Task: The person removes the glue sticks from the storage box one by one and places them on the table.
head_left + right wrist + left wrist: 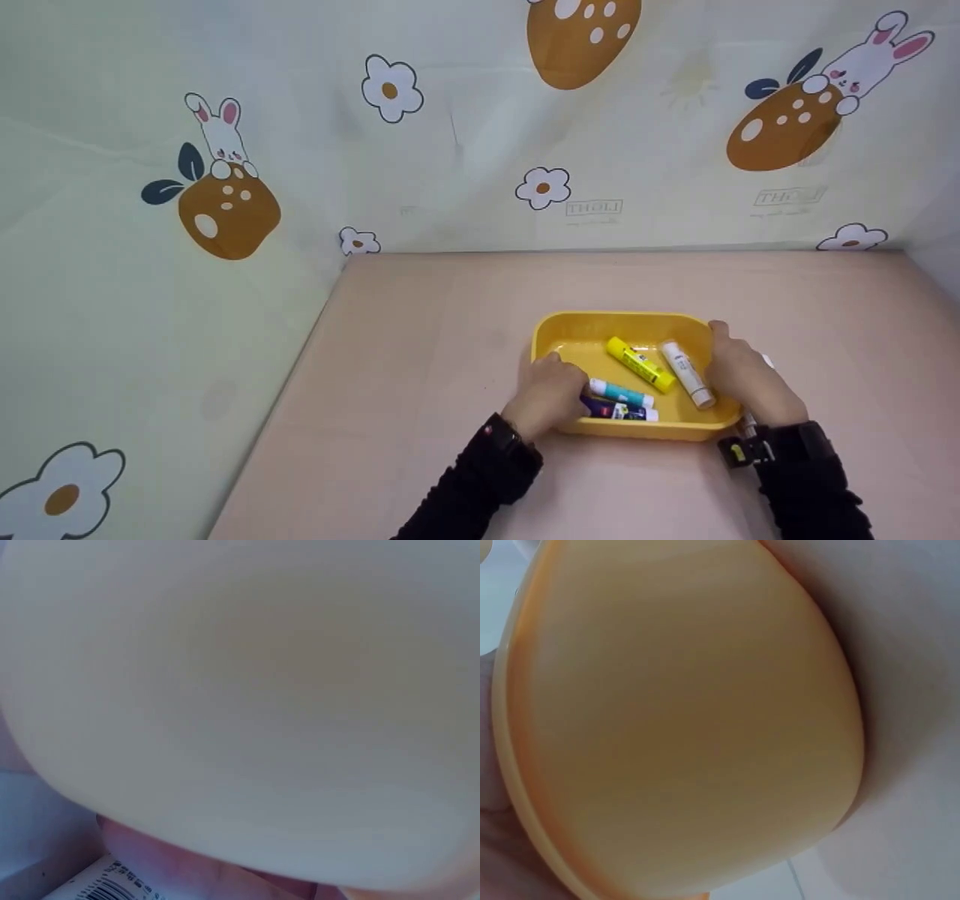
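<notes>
A yellow plastic tray (637, 430) with rounded corners rests on the table, and both hands hold it at its ends. The left hand (551, 390) grips the left rim, its fingers reaching inside; the left wrist view shows the tray's outer wall (690, 705) close up. On the right rim is the right hand (754, 379), gripping it. Inside lie a yellow glue stick (641, 365), a white glue stick (688, 374), a teal-and-white one (622, 393) and a dark purple tube (619, 410). In the right wrist view, fingers (172, 862) show beside a barcoded white item (109, 885).
The pale pink tabletop (420, 337) extends around the tray. Behind it and along the left stands a light wall covering (465, 135) printed with rabbits and flowers. A small white thing (767, 361) shows just beyond the right hand, too little visible to name.
</notes>
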